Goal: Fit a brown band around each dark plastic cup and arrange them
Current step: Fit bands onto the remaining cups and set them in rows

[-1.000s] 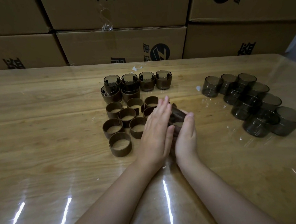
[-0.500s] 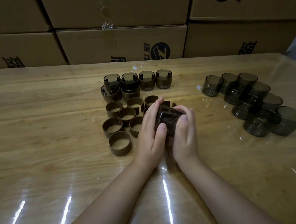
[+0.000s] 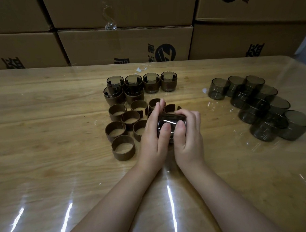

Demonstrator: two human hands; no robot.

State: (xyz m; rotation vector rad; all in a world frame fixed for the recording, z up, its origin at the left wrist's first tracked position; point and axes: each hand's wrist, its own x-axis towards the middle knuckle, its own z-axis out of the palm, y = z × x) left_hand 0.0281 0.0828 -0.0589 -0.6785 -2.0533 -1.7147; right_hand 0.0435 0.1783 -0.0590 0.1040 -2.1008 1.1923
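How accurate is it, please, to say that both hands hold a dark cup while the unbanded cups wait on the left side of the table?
Only the side is wrong: the head view shows the unbanded cups on the right side of the table. The left hand and right hand do hold a dark cup.

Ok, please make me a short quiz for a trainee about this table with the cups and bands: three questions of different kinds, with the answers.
1. Multiple choice: where on the table do the bare cups stand? A, on the person's right; B, on the person's left; C, between the arms.
2. True or false: the left hand and the right hand together hold one dark cup.
3. Count: how many banded cups stand at the back?
Key: 1 A; 2 true; 3 six.
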